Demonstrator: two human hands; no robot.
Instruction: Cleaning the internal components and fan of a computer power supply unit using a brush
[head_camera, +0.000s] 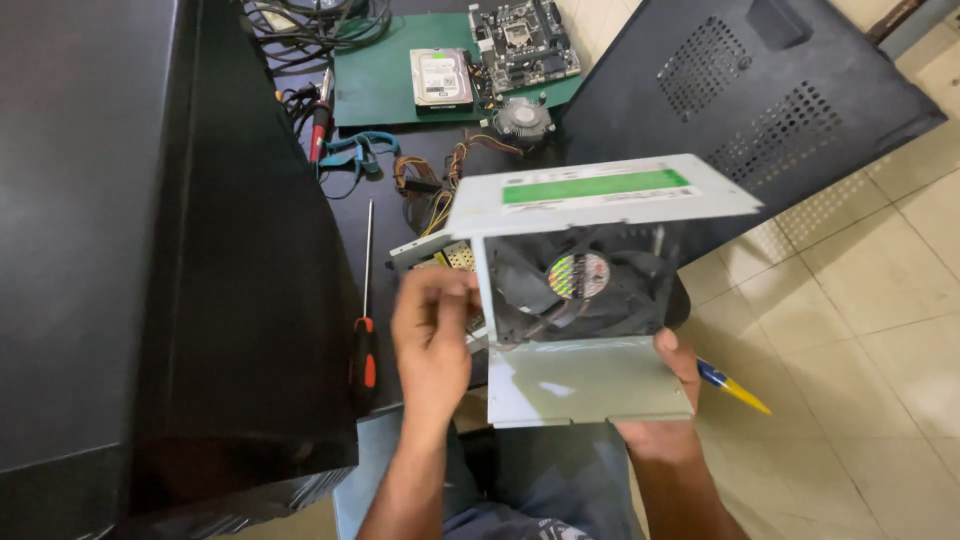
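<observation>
Both hands hold a grey sheet-metal power supply cover with a black fan (590, 290) above the lap: left hand (432, 340) pinches its left edge, right hand (672, 400) grips its lower right corner, also holding a blue-and-yellow pen (735, 387). An orange-handled screwdriver (366, 320) lies on the dark table (385, 170).

Screwdriver (365, 330), hard drive (441, 78), motherboard (524, 42) — green mat (375, 85), black case panel (770, 90).

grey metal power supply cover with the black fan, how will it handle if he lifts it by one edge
The grey metal power supply cover looks like thin bent sheet, so probably stiff but light. The black fan bolted inside likely makes it lopsided and apt to tilt. Bare edges may slip or bite the right hand.
</observation>
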